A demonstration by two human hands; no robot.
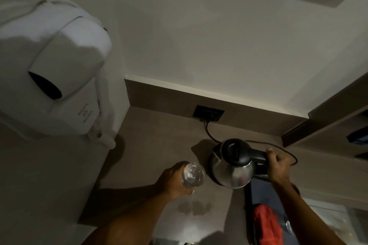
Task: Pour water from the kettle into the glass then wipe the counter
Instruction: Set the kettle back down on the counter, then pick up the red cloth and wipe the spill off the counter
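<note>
Above the counter (pixel 151 145), hands grip glass (pixel 193 175) and kettle (pixel 232 165).

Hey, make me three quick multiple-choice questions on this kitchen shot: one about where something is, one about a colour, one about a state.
1. Where does the kettle sit relative to the glass?
A. To its right
B. To its left
C. Inside it

2. What colour is the cloth lying near the right arm?
A. Green
B. Red
C. White

3. What is the state of the counter below the glass?
A. Dry
B. Covered in crumbs
C. Wet with a puddle

Answers:
1. A, the kettle, held by the right hand, is right of the glass in the left hand.
2. B, the cloth is bright red.
3. C, a puddle shows under the glass.
</note>
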